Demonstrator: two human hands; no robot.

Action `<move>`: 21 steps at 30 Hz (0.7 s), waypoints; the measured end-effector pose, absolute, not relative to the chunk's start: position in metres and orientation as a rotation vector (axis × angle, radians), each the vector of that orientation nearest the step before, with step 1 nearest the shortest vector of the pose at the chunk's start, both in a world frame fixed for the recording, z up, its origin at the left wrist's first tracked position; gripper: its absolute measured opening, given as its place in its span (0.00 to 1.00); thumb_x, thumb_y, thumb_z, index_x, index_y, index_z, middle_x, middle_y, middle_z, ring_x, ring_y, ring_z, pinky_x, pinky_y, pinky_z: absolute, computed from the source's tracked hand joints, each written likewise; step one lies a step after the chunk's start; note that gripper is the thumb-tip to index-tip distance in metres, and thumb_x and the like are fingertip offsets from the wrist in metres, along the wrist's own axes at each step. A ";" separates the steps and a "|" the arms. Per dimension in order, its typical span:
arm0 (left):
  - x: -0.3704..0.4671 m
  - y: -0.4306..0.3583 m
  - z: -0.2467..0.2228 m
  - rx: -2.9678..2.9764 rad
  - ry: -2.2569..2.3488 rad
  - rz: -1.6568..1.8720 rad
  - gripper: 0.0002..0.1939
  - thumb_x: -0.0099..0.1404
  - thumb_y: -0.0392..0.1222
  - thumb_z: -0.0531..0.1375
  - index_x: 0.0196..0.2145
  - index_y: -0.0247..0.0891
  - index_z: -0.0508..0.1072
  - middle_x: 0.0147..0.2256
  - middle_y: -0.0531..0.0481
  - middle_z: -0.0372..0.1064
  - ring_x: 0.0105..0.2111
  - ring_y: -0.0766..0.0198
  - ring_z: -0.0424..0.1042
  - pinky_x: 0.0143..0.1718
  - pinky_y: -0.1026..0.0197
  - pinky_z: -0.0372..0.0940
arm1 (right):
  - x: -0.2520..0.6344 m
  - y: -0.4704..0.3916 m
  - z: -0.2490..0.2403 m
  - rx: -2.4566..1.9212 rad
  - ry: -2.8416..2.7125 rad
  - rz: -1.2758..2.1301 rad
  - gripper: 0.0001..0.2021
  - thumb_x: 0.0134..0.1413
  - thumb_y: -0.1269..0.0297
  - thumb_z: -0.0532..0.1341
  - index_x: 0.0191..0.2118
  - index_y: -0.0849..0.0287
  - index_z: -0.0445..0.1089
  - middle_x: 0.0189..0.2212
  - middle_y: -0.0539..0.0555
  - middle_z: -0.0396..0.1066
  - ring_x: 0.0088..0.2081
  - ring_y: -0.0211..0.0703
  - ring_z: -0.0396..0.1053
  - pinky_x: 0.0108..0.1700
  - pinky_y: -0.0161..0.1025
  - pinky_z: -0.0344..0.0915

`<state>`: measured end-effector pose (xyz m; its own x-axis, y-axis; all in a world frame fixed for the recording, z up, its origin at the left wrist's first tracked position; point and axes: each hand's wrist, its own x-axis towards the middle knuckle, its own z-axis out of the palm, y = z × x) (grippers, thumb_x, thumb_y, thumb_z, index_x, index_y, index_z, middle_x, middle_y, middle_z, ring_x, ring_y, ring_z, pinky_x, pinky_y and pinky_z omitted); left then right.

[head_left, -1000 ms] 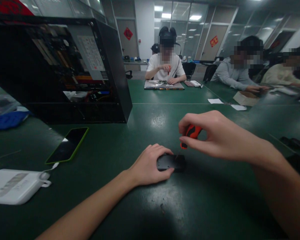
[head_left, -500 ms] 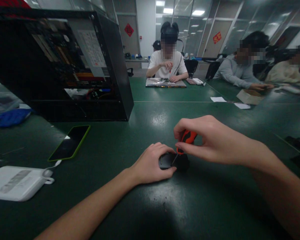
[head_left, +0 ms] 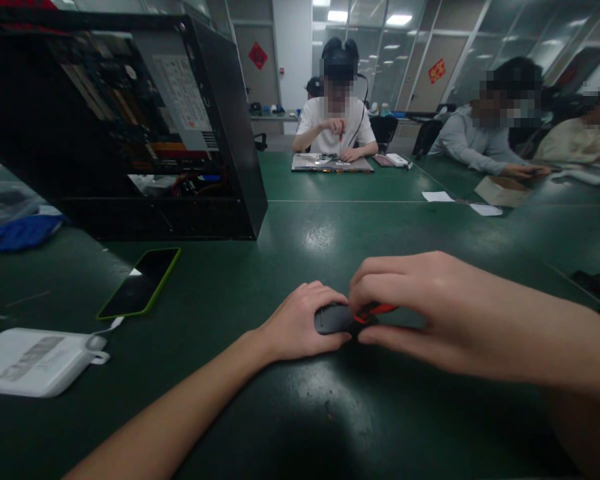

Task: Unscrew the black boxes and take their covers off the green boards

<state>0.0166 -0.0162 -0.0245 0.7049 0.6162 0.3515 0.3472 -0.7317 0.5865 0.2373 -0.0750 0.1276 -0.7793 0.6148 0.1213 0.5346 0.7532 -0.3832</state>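
A small dark computer mouse [head_left: 334, 319] lies on the green table [head_left: 300, 413], held at its sides between the thumb and fingers of my left hand [head_left: 303, 325]. My right hand [head_left: 415, 303] is closed around a red and black screwdriver [head_left: 380, 309], tilted low at the right end of the mouse. The screwdriver's tip is hidden, and my fingers cover most of its handle.
An open black computer case [head_left: 235, 147] stands at the back left. A green-edged phone [head_left: 141, 283] and a white power bank [head_left: 35, 363] lie on the left, near a blue glove [head_left: 25, 233]. Across the table, a person [head_left: 333, 127] works on a flat panel [head_left: 315, 163].
My right hand has moved lower, and the screwdriver has tipped from steep to nearly flat. My left hand still holds the mouse.
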 end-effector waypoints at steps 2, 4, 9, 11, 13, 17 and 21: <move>0.018 -0.017 -0.024 2.426 0.748 0.740 0.19 0.58 0.46 0.71 0.46 0.41 0.76 0.44 0.49 0.77 0.45 0.52 0.75 0.50 0.51 0.68 | 0.233 -0.077 0.127 -0.935 -2.690 0.435 0.04 0.68 0.67 0.59 0.42 0.57 0.72 0.38 0.51 0.73 0.37 0.38 0.69 0.37 0.36 0.61; 0.018 -0.017 -0.022 2.438 0.768 0.730 0.20 0.58 0.46 0.71 0.47 0.41 0.76 0.45 0.48 0.77 0.45 0.51 0.75 0.50 0.49 0.68 | 0.230 -0.079 0.126 -0.931 -2.687 0.418 0.06 0.68 0.70 0.57 0.44 0.57 0.72 0.41 0.53 0.74 0.39 0.39 0.70 0.39 0.37 0.63; 0.019 -0.018 -0.020 2.408 0.755 0.717 0.21 0.58 0.46 0.71 0.48 0.41 0.74 0.47 0.47 0.76 0.47 0.50 0.75 0.52 0.48 0.69 | 0.228 -0.085 0.125 -0.929 -2.715 0.261 0.06 0.64 0.71 0.60 0.45 0.58 0.72 0.45 0.56 0.74 0.42 0.42 0.70 0.40 0.38 0.64; 0.019 -0.019 -0.023 2.403 0.745 0.730 0.19 0.60 0.47 0.69 0.47 0.40 0.74 0.47 0.47 0.76 0.47 0.50 0.75 0.51 0.49 0.70 | 0.225 -0.085 0.123 -0.936 -2.710 0.151 0.07 0.68 0.64 0.59 0.40 0.59 0.73 0.39 0.55 0.74 0.36 0.40 0.69 0.35 0.38 0.61; 0.018 -0.019 -0.025 2.425 0.768 0.747 0.17 0.63 0.47 0.67 0.48 0.40 0.74 0.46 0.48 0.76 0.47 0.50 0.75 0.51 0.49 0.69 | 0.219 -0.085 0.120 -0.855 -2.694 0.055 0.14 0.70 0.58 0.58 0.34 0.59 0.73 0.33 0.53 0.73 0.31 0.38 0.67 0.30 0.39 0.57; 0.018 -0.020 -0.026 2.445 0.760 0.761 0.16 0.63 0.47 0.66 0.47 0.42 0.75 0.46 0.50 0.77 0.46 0.50 0.75 0.51 0.47 0.68 | 0.206 -0.094 0.109 -0.551 -2.660 -0.090 0.17 0.70 0.59 0.57 0.27 0.55 0.70 0.25 0.48 0.71 0.23 0.36 0.59 0.25 0.42 0.51; 0.019 -0.021 -0.020 2.389 0.763 0.735 0.19 0.60 0.46 0.69 0.48 0.42 0.75 0.46 0.49 0.78 0.46 0.51 0.75 0.53 0.48 0.67 | 0.226 -0.130 0.089 -0.807 -2.469 -0.069 0.07 0.57 0.54 0.63 0.30 0.46 0.74 0.22 0.50 0.71 0.23 0.43 0.61 0.23 0.48 0.55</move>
<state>0.0186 -0.0213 -0.0203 0.6935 0.6393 0.3322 0.3557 -0.7048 0.6138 0.2259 -0.1298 0.0887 -0.6771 0.5339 0.5065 0.5613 0.8197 -0.1138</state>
